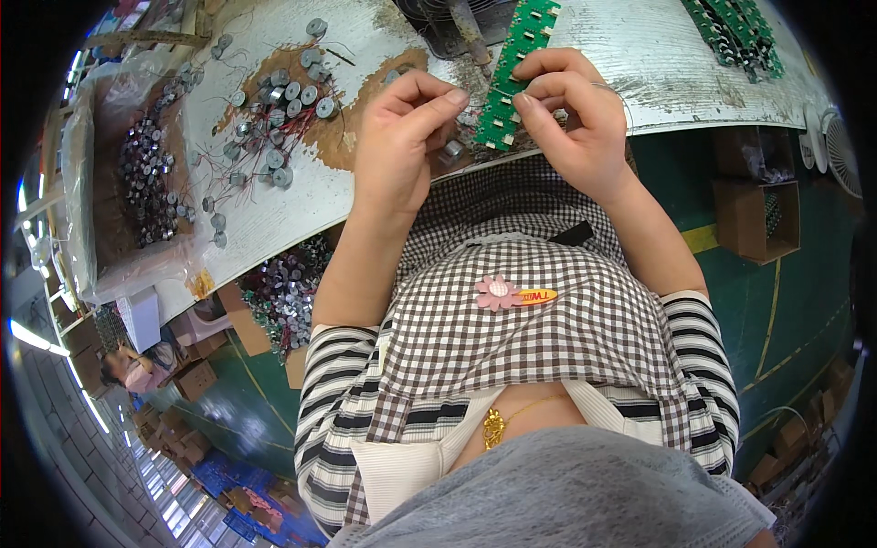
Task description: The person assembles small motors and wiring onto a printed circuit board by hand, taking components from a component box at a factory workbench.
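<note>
My right hand [585, 128] grips a long green circuit board [496, 123] near its middle, between thumb and fingers. The board stands tilted over the table's near edge, with small white connectors along it. To its left, my left hand [395, 146] is closed in a pinch, thumb against fingertips, a short gap from the board. Whatever sits in that pinch is too small to make out. Below the board, a small silver motor [453, 149] lies by the table edge, partly hidden. Farther left on the table is a loose pile of small round motors [292, 91] with thin red wires.
A plastic-lined cardboard box [100, 210] on the left holds many motors. The worn white table [639, 68] carries a stack of green boards [731, 36] at the far right. A dark fan-like device [437, 20] stands at the back. An open carton [760, 219] is on the floor.
</note>
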The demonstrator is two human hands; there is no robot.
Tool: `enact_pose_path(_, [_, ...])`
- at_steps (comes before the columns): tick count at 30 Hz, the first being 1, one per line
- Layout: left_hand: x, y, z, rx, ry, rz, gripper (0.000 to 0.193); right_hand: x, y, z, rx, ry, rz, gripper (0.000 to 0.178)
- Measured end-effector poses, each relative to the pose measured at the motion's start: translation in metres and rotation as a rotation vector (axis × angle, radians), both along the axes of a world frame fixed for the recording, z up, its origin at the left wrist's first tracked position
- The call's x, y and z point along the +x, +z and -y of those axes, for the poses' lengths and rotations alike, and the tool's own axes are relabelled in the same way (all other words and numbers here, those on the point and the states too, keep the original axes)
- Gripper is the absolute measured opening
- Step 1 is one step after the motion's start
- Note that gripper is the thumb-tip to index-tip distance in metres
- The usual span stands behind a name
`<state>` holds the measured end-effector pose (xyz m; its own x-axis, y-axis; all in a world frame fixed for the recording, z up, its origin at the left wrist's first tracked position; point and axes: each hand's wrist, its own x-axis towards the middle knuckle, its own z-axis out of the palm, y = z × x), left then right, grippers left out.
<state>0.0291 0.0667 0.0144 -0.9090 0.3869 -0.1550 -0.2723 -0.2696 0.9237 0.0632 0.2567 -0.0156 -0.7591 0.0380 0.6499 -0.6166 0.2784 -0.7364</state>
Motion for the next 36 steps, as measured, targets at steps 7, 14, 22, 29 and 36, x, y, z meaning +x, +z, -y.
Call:
enact_pose_path(7, [0.008, -0.004, -0.015, -0.206, 0.086, -0.204, 0.009, -0.002, -0.003, 0.000, -0.017, 0.015, -0.024, 0.008])
enact_pose_path(14, [0.007, -0.001, -0.021, -0.283, 0.116, -0.320, 0.009, -0.002, 0.002, 0.000, -0.004, 0.004, -0.053, 0.008])
enact_pose_path(22, [0.006, -0.001, -0.024, -0.257, 0.147, -0.365, 0.009, -0.003, 0.006, 0.002, 0.070, -0.051, -0.059, 0.009])
enact_pose_path(29, [0.010, -0.001, -0.022, -0.347, 0.146, -0.404, 0.008, -0.001, 0.001, 0.003, 0.055, -0.029, -0.075, 0.010])
enact_pose_path(36, [0.012, -0.003, -0.022, -0.292, 0.147, -0.383, 0.007, 0.005, -0.002, 0.002, -0.053, 0.040, -0.016, 0.009])
